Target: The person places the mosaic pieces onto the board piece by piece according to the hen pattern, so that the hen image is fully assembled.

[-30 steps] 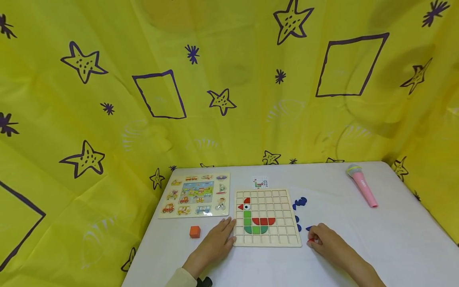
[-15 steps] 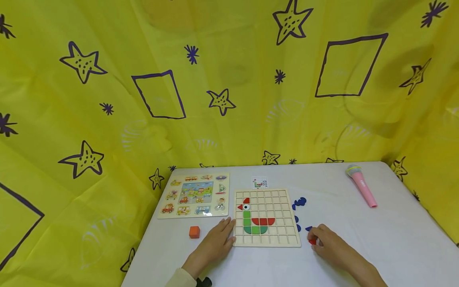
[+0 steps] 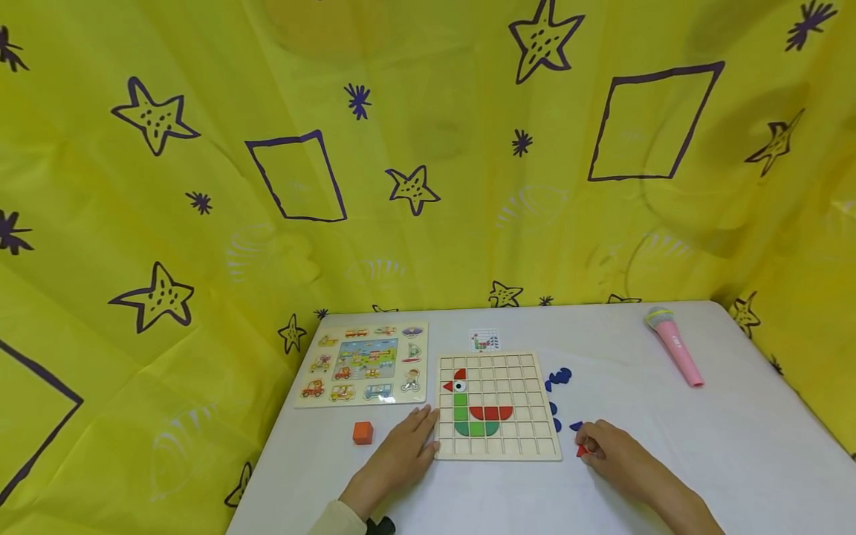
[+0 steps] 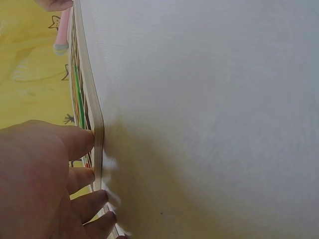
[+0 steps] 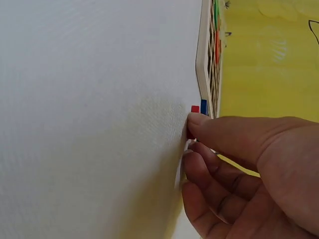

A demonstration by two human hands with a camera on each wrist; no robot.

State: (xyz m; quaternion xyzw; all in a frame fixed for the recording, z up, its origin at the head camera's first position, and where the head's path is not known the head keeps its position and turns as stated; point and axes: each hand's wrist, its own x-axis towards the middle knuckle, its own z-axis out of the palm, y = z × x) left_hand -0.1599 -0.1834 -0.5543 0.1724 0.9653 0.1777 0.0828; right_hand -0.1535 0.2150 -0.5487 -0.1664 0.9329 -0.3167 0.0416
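Observation:
A wooden grid board lies flat on the table, with red and green pieces and an eye tile set in it as a bird shape. Against its left edge rests my left hand, fingers extended; in the left wrist view the thumb and fingertips touch the board's side. Right of the board, my right hand pinches a small red piece low at the table surface. The right wrist view shows the thumb on this red piece, which is partly hidden. A blue pointed piece lies just beyond those fingers.
Several dark blue pieces lie along the board's right side. A small picture card sits behind the board. To the left are a vehicle puzzle and an orange cube. A pink microphone lies at back right.
The red piece at my right fingertips has turned and shows more than a second ago. My right hand has shifted very slightly; the left hand stays on the board's edge.

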